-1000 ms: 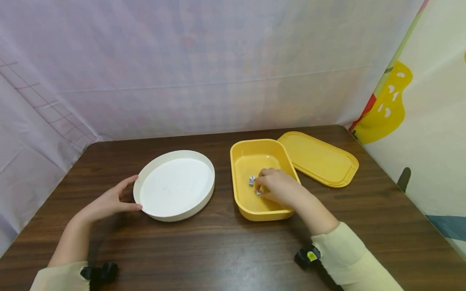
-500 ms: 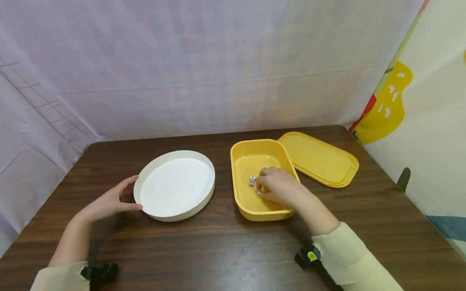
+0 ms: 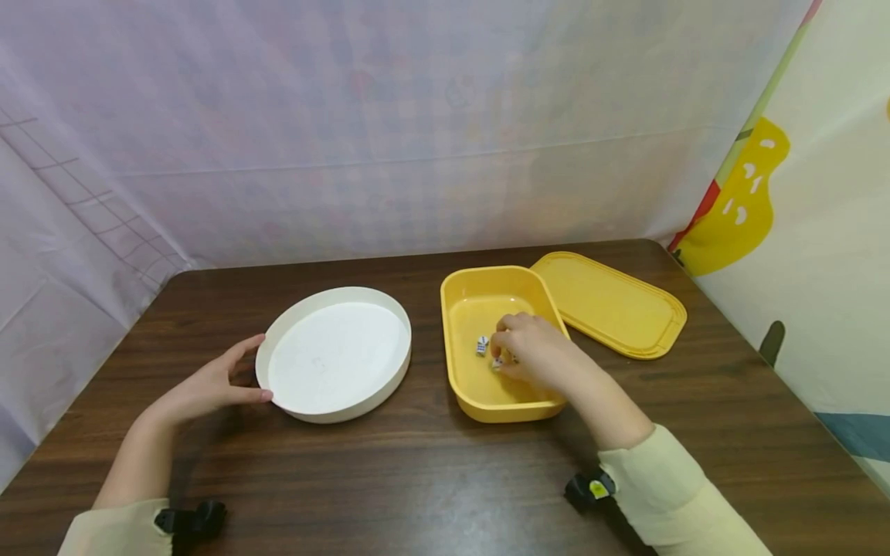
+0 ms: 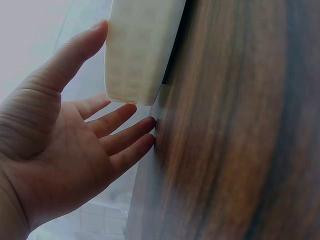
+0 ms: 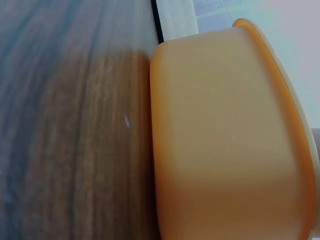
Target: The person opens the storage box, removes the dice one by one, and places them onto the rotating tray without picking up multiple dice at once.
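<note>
Inside the yellow box [image 3: 455, 371], my right hand [image 3: 538, 351] reaches down with curled fingers. Its thumb and fingertips pinch a small white die [image 3: 497, 364]; the fingers hide part of it. More dice [image 3: 482, 345] lie on the box floor just left of those fingertips. A round white tray [image 3: 334, 413] with a low rim stands on the left. My left hand [image 3: 202, 392] is spread at the tray's left side, thumb and a fingertip against the rim. In the left wrist view, the left hand's [image 4: 75, 145] fingers are loosely extended beside the tray wall [image 4: 135, 55].
A yellow lid [image 3: 612, 305] lies flat on the dark wooden table [image 3: 389, 479], right of the box and close against it. Behind the table hangs a pale cloth [image 3: 417, 139]. In the right wrist view, the box wall [image 5: 225, 125] hides the right hand's fingers.
My right hand has risen slightly inside the yellow box, and the die at its fingertips has moved up a little with it. The left hand and white tray stay still.
</note>
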The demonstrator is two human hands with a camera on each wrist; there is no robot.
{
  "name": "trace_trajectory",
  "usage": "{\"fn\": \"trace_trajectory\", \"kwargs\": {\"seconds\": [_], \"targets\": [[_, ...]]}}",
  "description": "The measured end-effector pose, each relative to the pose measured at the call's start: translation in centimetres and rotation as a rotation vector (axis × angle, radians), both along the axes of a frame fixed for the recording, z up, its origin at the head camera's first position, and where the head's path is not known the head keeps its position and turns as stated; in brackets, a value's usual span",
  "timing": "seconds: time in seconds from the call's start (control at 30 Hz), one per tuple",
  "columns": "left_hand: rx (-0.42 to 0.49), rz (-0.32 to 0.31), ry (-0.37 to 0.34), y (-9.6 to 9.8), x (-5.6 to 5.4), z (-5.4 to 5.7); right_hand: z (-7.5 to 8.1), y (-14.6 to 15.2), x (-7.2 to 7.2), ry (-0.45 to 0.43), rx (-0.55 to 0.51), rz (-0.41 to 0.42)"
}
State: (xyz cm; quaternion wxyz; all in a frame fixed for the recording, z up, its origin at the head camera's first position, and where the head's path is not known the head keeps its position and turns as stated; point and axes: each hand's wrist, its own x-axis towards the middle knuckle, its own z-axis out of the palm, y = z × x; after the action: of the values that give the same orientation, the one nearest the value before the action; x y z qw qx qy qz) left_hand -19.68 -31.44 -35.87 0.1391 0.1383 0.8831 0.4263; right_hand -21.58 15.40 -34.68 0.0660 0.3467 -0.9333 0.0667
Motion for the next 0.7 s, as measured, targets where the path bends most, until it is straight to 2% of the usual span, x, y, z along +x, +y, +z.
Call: {"fn": "trace_trajectory", "kwargs": {"seconds": [0.7], "targets": [[-0.002,-0.007,-0.002,0.0,-0.1,0.0,1.6,-0.7,0.9,0.056,-0.004,0.001]]}}
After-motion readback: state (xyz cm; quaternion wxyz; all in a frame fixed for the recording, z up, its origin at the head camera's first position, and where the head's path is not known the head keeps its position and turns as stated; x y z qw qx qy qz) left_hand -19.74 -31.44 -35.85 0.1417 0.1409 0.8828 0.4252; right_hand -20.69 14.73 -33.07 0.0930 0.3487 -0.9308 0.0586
